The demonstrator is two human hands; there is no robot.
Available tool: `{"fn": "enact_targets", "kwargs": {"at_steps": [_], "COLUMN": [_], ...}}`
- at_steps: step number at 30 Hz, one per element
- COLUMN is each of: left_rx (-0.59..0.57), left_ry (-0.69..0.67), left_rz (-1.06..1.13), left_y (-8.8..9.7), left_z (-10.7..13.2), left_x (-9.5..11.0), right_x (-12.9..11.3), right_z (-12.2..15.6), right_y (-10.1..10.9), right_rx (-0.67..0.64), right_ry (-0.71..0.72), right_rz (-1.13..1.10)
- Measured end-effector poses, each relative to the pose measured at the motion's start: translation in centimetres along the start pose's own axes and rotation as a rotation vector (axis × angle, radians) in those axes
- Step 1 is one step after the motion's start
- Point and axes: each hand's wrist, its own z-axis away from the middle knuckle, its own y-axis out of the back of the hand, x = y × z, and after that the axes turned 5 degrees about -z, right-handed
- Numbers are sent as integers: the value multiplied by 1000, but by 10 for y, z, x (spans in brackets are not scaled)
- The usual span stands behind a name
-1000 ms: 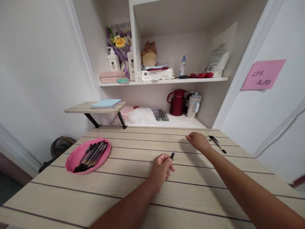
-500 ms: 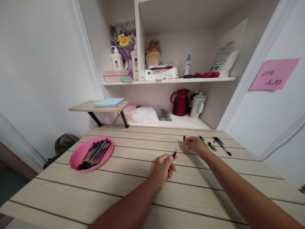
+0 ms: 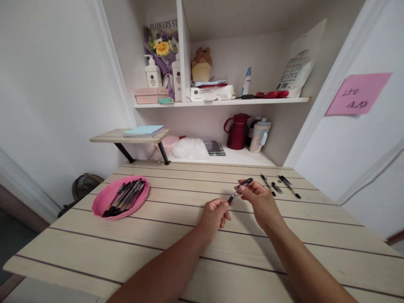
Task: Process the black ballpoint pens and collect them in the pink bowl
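The left hand [image 3: 215,213] grips a pen [image 3: 231,199], the right hand [image 3: 259,199] pinches a black cap [image 3: 246,182] toward one o'clock, and poor alignment could ink skin.

From the centre of view, a pale wood tone with dark stripes is recorded on the tabletop [image 3: 240,248] at six o'clock. Pink is noted on the tray [image 3: 102,200] at eight, mostly black on its pens [image 3: 126,197]. Black with a silver tip is noted on the held pen [image 3: 231,200] at five, black on the cap [image 3: 247,182] at four. Deep red is found on the jug [image 3: 237,135] at two, yellow on the smiling flower [image 3: 162,48] at eleven.
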Motion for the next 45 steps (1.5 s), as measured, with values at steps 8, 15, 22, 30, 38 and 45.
{"fn": "enact_targets", "kwargs": {"at_steps": [8,15,22,30,38,45], "left_rx": [1,12,-20,63,146,255], "left_ry": [-5,-5,-3,-48,-72,-84], "left_rz": [-25,-8,28,20,-46,-130], "left_y": [-2,-2,-2,-6,-6,-9], "left_z": [1,2,2,2,-1,-2], "left_x": [1,1,1,-1,-3,-6], "right_x": [0,7,6,9,17,21], "right_z": [8,12,10,10,12,13], "right_y": [-1,-3,3,2,-5,-7], "right_rx": [-115,-185,-227,-151,-109,-113], "right_ry": [-35,-144,-197,-182,-185,-178], "right_rz": [12,58,26,91,-18,-30]}}
